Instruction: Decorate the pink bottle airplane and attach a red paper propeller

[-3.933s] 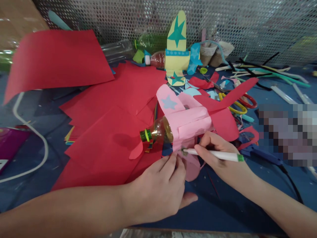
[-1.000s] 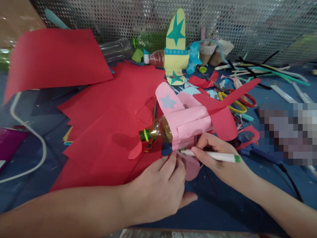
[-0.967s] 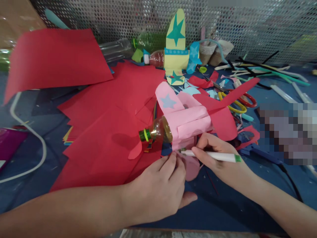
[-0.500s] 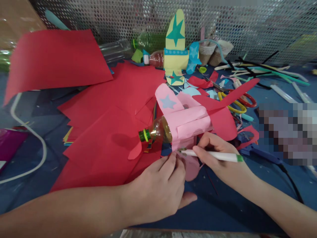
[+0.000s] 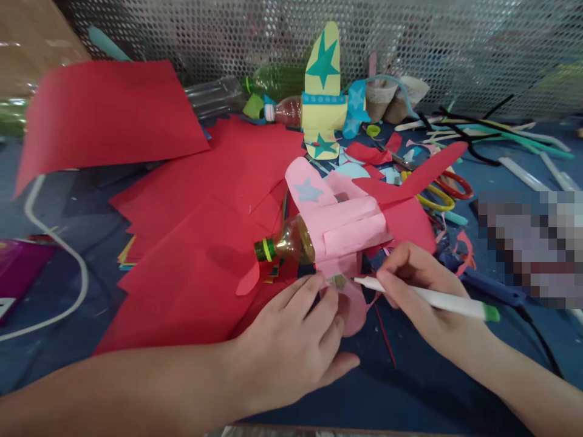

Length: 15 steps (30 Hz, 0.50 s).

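A bottle (image 5: 289,240) with a green neck lies on its side, wrapped in pink paper (image 5: 353,224). Two pink wings stick out, the far one (image 5: 307,182) bearing a blue-grey star. On the near pink wing (image 5: 353,312) is a small dark greenish patch (image 5: 337,280). My left hand (image 5: 303,340) rests on this wing's left side, fingers slightly bent and spread, thumb out to the right. Between the fingers of my right hand (image 5: 423,291) is a white marker (image 5: 449,301) with a green end. Its tip points left, just right of the patch; contact with the paper is unclear.
Red paper sheets (image 5: 182,261) cover the left. Behind stands a yellow paper-covered bottle (image 5: 323,112) with green stars. Scissors (image 5: 437,197), paper scraps and pipe cleaners (image 5: 496,133) lie at the right, near a blue glue gun (image 5: 492,285) with its cord.
The marker has moved right, its tip away from the greenish patch. My left fingers have spread and straightened a little on the wing.
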Motion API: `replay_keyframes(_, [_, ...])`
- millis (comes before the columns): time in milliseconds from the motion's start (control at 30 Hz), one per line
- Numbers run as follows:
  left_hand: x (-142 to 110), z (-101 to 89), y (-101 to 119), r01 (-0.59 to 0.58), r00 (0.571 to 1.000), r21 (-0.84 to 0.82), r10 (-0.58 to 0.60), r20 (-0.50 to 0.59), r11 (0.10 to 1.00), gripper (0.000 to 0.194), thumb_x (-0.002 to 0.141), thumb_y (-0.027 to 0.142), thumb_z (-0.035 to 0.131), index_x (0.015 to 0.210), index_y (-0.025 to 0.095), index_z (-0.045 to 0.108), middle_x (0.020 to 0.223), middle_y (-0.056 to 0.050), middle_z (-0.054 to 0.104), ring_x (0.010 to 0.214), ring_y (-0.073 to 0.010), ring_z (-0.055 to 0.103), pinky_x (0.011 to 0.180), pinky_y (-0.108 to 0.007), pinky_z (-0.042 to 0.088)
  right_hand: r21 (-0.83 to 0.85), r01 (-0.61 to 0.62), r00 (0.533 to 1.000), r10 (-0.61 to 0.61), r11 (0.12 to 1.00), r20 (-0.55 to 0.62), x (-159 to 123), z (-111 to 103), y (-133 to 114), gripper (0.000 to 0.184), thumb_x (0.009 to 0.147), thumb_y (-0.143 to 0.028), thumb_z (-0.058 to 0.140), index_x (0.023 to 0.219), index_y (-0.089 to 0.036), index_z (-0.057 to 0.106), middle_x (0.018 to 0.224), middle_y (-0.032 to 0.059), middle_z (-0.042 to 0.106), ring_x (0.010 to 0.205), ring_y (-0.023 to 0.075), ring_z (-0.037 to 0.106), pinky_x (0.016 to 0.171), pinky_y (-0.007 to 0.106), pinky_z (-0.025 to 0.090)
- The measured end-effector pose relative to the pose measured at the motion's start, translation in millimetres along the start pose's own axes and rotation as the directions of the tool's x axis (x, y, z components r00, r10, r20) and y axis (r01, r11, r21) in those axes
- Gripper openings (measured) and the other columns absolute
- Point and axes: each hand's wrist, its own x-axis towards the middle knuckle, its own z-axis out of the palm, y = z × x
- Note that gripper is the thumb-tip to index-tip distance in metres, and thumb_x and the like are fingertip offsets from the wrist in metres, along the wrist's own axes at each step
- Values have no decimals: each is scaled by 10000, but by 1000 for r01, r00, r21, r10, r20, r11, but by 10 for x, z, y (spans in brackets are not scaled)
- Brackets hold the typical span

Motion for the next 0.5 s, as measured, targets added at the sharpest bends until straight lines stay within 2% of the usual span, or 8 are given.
replay_keyframes(100, [-8,2,2,39,999,-2,-39,1,999,401,927,430,461,1025,100,665,1077,-151,638,1063,-300,579,873,-391,512,-45,0,1000,-1,999,-16,-20,7,47,140,835,-262,595,770,-230,475,613,-45,530,490,96,492,436,196,400])
replay_keyframes(300, [-2,12,-2,19,1000,-20,-19,10,1000,397,920,429,472,1021,90,653,1070,-165,634,1043,-303,613,826,-394,549,-143,-7,1000,7,990,4,-47,-10,110,230,852,-286,591,695,-234,432,563,-63,441,466,94,415,418,205,359])
replay_keyframes(500, [-8,20,-4,13,1000,-7,-13,5,1000,406,920,432,477,1045,86,648,1072,-164,630,1043,-305,615,808,-389,551,-174,-60,997,66,983,28,5,11,104,247,849,-351,599,686,-228,461,570,-56,468,472,98,416,415,208,355])
